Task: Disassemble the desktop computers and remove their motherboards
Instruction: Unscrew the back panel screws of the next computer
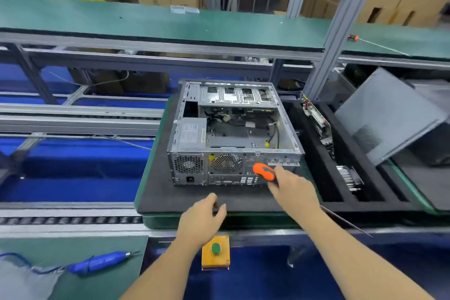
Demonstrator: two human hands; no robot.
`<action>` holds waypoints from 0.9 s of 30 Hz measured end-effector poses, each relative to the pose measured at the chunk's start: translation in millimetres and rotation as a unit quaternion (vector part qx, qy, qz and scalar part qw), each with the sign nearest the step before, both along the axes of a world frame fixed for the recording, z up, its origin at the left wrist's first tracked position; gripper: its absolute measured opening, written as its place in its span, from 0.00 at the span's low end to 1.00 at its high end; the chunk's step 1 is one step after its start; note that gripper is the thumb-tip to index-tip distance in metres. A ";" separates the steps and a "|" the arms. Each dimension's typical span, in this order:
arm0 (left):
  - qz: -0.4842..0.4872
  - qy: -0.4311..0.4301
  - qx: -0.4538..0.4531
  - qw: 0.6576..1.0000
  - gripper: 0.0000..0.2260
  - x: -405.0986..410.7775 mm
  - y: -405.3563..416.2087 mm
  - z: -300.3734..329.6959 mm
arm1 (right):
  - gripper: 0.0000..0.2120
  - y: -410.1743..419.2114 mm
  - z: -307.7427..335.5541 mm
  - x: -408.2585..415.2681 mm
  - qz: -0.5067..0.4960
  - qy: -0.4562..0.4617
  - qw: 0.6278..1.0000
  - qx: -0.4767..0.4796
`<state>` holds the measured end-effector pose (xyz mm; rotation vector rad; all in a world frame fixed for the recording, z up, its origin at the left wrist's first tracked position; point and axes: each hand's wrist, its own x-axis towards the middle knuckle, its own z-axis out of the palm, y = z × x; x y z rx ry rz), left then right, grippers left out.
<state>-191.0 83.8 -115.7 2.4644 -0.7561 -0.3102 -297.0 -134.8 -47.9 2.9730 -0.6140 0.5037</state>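
Note:
An open desktop computer case (pixel 233 129) lies on its side on a black foam pad (pixel 170 192), its rear panel with fan grilles facing me. Inside I see a power supply, drive bays, loose cables and a bare metal floor. My right hand (pixel 292 192) grips an orange-and-black screwdriver (pixel 264 171) just in front of the case's rear right corner. My left hand (pixel 202 219) hovers over the pad's near edge with fingers curled; something small and dark seems pinched at its fingertips, but blur hides it. A motherboard (pixel 316 119) stands on edge in a slotted black foam tray (pixel 365 200) to the right.
A grey side panel (pixel 389 114) leans at the far right. A yellow box with a green button (pixel 215 251) sits under my left wrist. A blue electric screwdriver (pixel 102 262) lies on the green mat at lower left. Conveyor rails run left, a green bench behind.

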 end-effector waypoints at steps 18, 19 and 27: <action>0.145 0.304 0.173 0.925 0.16 -12.1 -5.9 -94.0 | 0.10 27.4 -83.0 -16.2 0.029 0.263 0.956 0.128; 0.145 0.304 0.173 0.926 0.15 -10.9 -7.3 -92.3 | 0.10 29.3 -82.5 -14.0 0.030 0.267 0.954 0.131; -0.003 0.182 0.252 0.950 0.10 -10.3 -3.1 -55.7 | 0.13 37.9 -64.0 -5.3 0.036 0.287 0.944 0.158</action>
